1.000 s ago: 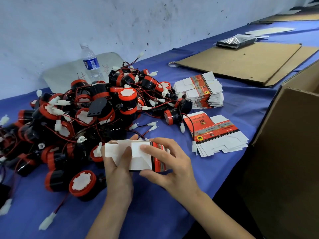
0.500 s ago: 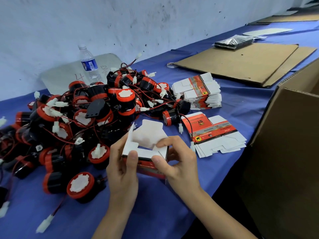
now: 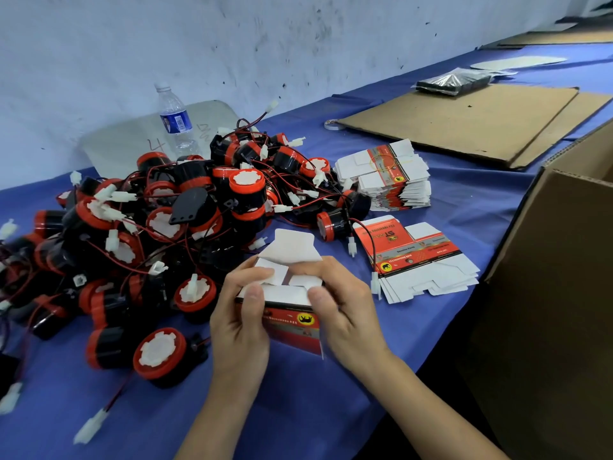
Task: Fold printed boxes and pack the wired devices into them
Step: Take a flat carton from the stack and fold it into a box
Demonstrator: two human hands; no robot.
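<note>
While gripped in both hands low over the blue tablecloth (image 3: 298,413), a half-folded printed box (image 3: 292,322), end flaps up. Curled round its left side, the left hand (image 3: 238,327), thumb on a white flap; pinching the right side, the right hand (image 3: 348,317), thumb pressing a small flap. Likely trouble: closing the tall tuck flap (image 3: 292,247) over unflattened side flaps, buckling it; or snagging wires from the heap of wired devices (image 3: 199,210) just beside.

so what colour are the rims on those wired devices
Red rims on the wired devices, black bodies; head view.
</note>
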